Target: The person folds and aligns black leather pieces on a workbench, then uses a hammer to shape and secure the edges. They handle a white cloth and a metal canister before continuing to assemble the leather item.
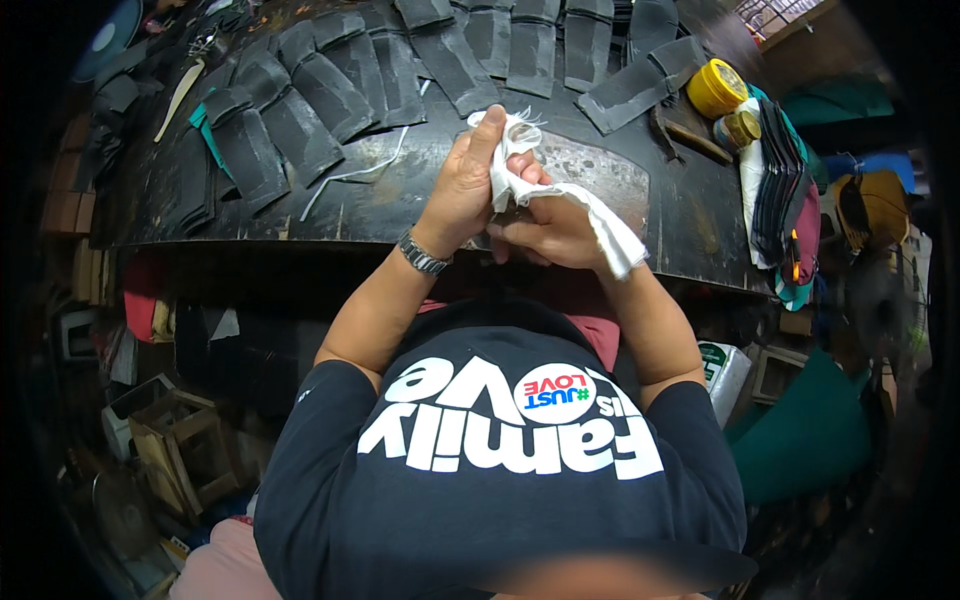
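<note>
A frayed white cloth strip is bunched between my two hands, just above the near edge of the dark table. My left hand, with a metal watch on its wrist, is closed on the bunched part, thumb pointing up. My right hand is closed around the cloth from the other side, its fingers curled close against my left hand. One end of the strip drapes over the right wrist; threads stick out at the top. Where the fingers meet, part of the cloth is hidden.
Several black strap-like pieces lie in a row across the table. A white cord is left of my hands. At the right are a yellow tub, a smaller jar, a hammer-like tool and stacked dark sheets.
</note>
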A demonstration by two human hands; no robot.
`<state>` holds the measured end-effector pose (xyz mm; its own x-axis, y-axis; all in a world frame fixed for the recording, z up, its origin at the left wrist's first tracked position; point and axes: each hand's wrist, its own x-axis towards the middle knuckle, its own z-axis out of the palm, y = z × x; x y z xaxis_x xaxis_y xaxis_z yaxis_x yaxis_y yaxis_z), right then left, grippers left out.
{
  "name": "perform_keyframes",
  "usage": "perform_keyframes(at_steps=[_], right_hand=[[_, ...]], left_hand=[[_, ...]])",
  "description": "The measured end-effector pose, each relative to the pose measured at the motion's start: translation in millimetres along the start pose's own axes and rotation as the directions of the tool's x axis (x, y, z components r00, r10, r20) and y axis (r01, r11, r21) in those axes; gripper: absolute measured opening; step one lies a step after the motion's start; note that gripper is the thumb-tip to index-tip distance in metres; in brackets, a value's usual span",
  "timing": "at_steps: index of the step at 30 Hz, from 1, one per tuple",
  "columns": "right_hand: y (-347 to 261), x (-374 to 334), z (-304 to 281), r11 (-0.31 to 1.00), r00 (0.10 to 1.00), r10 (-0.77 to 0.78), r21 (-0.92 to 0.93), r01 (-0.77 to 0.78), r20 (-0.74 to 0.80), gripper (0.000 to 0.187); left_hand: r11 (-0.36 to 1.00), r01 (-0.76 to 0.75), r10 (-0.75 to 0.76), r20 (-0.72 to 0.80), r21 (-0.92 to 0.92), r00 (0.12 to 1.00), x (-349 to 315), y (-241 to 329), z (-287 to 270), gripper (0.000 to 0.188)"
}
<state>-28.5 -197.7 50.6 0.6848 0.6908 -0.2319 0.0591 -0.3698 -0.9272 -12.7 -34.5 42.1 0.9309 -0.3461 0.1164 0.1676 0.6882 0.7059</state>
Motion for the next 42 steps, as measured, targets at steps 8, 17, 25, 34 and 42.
perform_keyframes(at_steps=[8,17,25,34,42], right_hand=[[22,25,39,0.662,0.724,-0.562,-0.742,0.105,-0.399,0.024],[49,12,8,0.181,0.686,-0.720,-0.925,0.335,0.108,0.042],[41,4,3,0.781,0.874,-0.449,-0.557,0.282,-0.188,0.025],[-4,-1,-15,0.884,0.669,-0.390,-0.055,0.463,-0.632,0.069],[13,24,16,0.810,0.757,-0.232,0.310,0.498,-0.611,0.071]], left_hand=[[0.965,-0.017,-0.054,-0.262,-0.261,0.964,14,-9,-19,0.035],[0.765,0.217,-0.281,-0.012,-0.606,0.960,0,4,-20,0.039],[0.619,0.260,-0.260,0.119,-0.741,0.958,-3,-2,-35,0.030],[0.830,-0.191,0.042,-0.283,-0.524,0.958,5,36,-51,0.038],[0.350,-0.425,0.497,0.219,0.835,0.840,-24,-38,-14,0.037]])
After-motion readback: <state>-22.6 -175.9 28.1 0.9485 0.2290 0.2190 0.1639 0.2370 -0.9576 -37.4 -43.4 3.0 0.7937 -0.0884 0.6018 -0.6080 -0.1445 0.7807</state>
